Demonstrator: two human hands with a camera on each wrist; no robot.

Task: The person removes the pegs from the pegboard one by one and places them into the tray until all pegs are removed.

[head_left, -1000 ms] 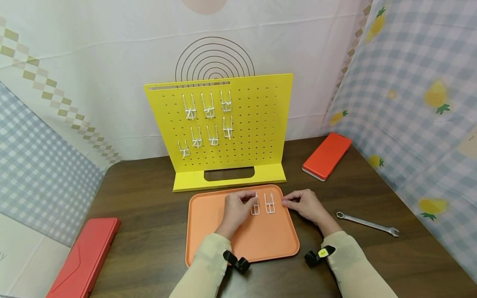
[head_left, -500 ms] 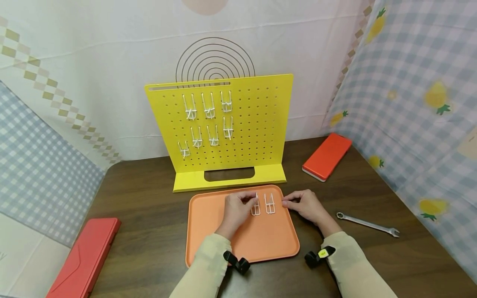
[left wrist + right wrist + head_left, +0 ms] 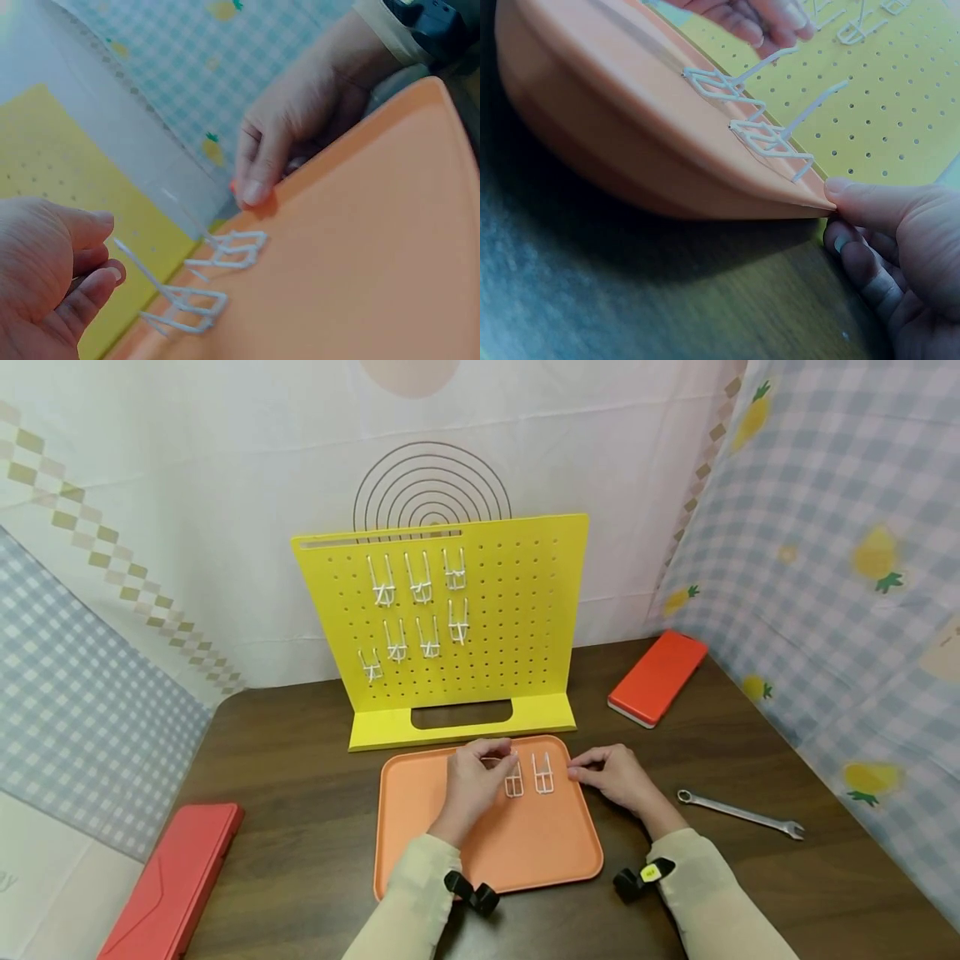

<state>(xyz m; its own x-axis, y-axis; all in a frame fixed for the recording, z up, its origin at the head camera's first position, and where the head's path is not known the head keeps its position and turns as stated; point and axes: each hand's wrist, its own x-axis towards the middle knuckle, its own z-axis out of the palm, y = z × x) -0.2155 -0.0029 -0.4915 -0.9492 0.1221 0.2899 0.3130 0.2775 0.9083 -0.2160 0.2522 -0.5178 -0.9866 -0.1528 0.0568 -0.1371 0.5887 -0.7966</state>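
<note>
Two white wire pegboard hooks [image 3: 543,791] lie side by side near the far right of an orange tray [image 3: 517,852], prongs pointing up. My left hand [image 3: 471,781] hovers just left of the left hook, its fingers loosely bent. In the left wrist view a small gap shows between those fingertips and the tip of the hook's prong. My right hand [image 3: 615,777] pinches the tray's right rim, thumb on top and fingers beneath. Behind the tray stands a yellow pegboard [image 3: 525,618], with several similar white hooks mounted on its left and middle part.
A red case [image 3: 660,677] lies behind my right hand. To the right, a combination wrench [image 3: 738,812] rests on the dark wooden table [image 3: 285,827]. A larger red box [image 3: 172,877] sits at the left edge. Patterned cloth hangs behind and at both sides.
My left hand has drawn slightly left, away from the left hook, which shows more fully. The right hand stays on the tray rim. The head view has tilted a little.
</note>
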